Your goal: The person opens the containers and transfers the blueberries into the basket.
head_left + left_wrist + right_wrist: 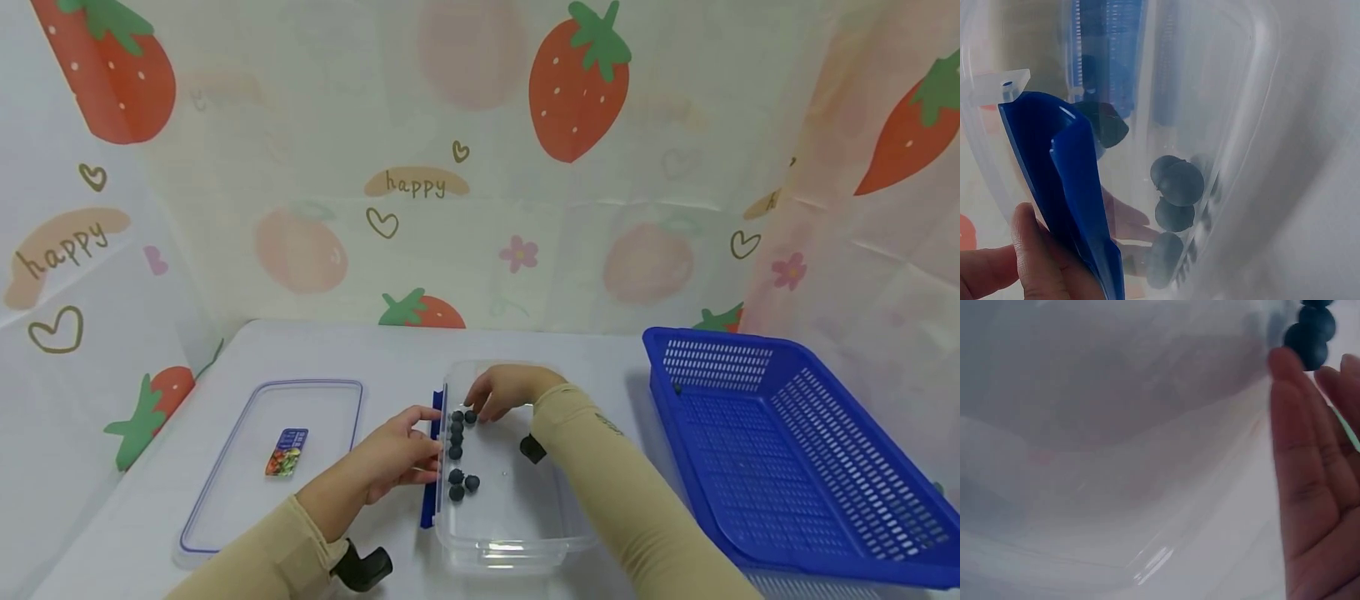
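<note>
A clear plastic box lies on the table with several blueberries in it, lined up along its left wall. My left hand rests its fingers against the blue latch on that side. In the left wrist view, its fingertips meet the latch, and blueberries show through the clear wall. My right hand reaches into the box from the right. Its fingertips are at a blueberry near the far end of the row. In the right wrist view, a straight finger touches a blueberry.
To the right stands a large blue basket with a small dark berry at its far left. A clear lid with a purplish rim lies left, with a colourful label. Printed cloth hangs behind the table.
</note>
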The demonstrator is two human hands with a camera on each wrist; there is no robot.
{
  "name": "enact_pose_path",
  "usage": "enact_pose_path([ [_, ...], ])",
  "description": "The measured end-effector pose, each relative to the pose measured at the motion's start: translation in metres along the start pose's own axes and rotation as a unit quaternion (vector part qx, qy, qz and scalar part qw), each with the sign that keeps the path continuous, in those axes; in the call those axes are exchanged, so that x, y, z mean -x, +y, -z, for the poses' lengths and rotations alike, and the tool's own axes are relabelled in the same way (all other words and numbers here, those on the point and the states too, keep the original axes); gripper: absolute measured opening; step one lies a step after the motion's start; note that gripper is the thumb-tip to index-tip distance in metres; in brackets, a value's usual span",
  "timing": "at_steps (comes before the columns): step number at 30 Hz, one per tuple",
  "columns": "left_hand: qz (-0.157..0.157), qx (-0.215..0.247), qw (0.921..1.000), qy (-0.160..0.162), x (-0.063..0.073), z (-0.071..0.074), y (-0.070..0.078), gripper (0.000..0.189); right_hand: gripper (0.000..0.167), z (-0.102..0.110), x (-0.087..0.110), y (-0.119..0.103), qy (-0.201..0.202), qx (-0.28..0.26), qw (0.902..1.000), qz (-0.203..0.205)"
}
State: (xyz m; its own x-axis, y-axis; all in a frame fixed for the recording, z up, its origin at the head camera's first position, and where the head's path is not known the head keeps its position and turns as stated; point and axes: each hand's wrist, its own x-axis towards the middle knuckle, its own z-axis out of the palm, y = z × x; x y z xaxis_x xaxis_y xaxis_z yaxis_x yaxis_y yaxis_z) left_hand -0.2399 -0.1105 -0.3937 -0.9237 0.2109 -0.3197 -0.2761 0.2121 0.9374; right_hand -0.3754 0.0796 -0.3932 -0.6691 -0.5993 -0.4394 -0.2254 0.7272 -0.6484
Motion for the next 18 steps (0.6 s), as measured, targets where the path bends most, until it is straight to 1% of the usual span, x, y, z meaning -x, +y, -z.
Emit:
enact_pose_path([
  [3,0.0,0.002,1.0,-0.001,0.0,0.0,0.0,0.045,0.03,-0.002,-0.003,0.0,-0.001,-0.001,1.0,-0.003],
  [10,0.0,0.001,1.0,0.001,0.0,0.0,0.001,0.045,0.022,-0.009,-0.009,-0.001,0.008,0.027,0.9995,-0.014],
  [14,-0.002,0.002,1.0,0.002,-0.001,0.0,0.0,0.045,0.018,-0.01,-0.011,-0.001,0.008,0.019,0.9996,-0.018],
  [18,-0.005,0.001,1.0,0.0,-0.001,-0.001,0.0,0.045,0.012,-0.011,-0.011,-0.001,0.002,0.025,0.9995,-0.017],
])
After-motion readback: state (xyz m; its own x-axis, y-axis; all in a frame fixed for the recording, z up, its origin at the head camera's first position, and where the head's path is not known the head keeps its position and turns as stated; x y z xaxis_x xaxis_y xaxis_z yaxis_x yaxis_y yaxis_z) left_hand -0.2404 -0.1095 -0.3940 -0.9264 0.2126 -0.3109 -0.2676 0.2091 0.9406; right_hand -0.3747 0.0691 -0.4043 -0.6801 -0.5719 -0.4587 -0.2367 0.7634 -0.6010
